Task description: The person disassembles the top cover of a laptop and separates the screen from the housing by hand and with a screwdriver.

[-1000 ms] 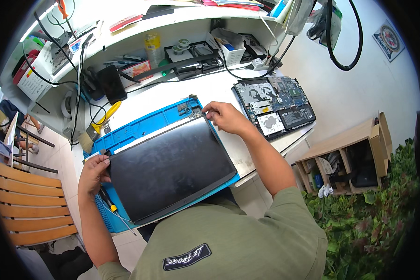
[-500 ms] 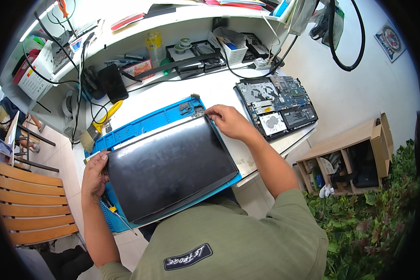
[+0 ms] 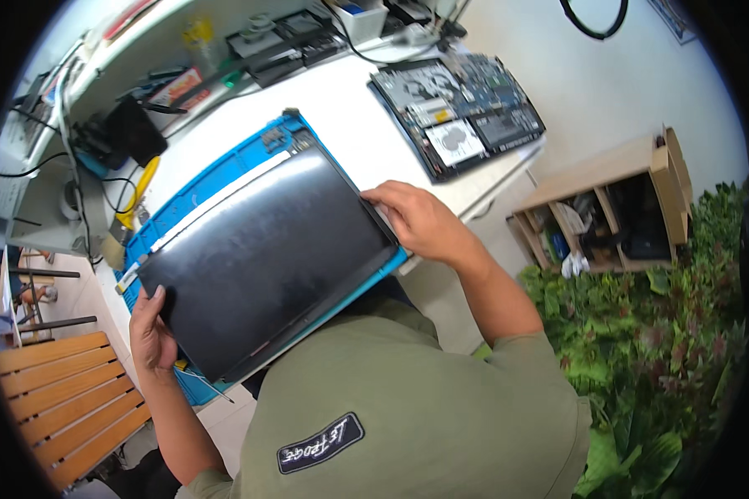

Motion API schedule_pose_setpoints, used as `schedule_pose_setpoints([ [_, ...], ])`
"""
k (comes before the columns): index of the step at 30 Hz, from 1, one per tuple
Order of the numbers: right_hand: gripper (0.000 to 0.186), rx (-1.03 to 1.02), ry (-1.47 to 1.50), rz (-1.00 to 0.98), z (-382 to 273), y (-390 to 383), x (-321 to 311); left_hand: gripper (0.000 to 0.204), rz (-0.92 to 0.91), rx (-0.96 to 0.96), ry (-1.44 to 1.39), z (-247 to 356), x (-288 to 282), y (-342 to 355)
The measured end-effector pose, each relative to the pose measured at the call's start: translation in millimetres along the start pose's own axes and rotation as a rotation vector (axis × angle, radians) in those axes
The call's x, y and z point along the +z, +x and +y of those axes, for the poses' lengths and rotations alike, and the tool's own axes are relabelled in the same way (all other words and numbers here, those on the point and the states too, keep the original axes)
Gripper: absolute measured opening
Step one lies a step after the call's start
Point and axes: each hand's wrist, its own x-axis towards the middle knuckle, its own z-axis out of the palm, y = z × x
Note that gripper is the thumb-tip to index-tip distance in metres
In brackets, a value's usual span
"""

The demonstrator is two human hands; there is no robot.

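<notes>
A dark laptop screen [image 3: 266, 258] lies face up across a blue work mat [image 3: 216, 190], tilted in view, with a silvery strip along its far edge. My left hand [image 3: 152, 337] grips its left edge, thumb on top and the other fingers mostly hidden. At the right edge, my right hand [image 3: 416, 218] pinches the border between thumb and fingertips. A thin screwdriver [image 3: 212, 384] sticks out beside the near left corner of the screen.
An opened laptop base [image 3: 462, 116] with bare circuit board sits on the white table [image 3: 349, 125] at the far right. Yellow-handled pliers [image 3: 141, 191] lie far left. Shelves with tools and cables line the back. A wooden cabinet [image 3: 599, 204] stands right, a slatted chair [image 3: 71, 391] left.
The whole view has turned and shifted. My right hand has slid from the screen's far right corner down its right edge; my left hand sits lower on the left edge.
</notes>
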Motion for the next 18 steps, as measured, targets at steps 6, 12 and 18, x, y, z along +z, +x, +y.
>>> schedule_pose_setpoints([
  [6,0.037,0.072,0.111,-0.076,7,-20,-12,0.064,0.049,0.046,0.085,-24,13,-18],
  [12,0.037,0.067,0.129,-0.105,11,-27,-16,0.056,0.039,0.073,0.069,-23,11,-16],
  [18,0.029,0.148,0.150,-0.054,-12,-45,-17,0.050,0.038,0.066,0.057,-23,9,-13],
])
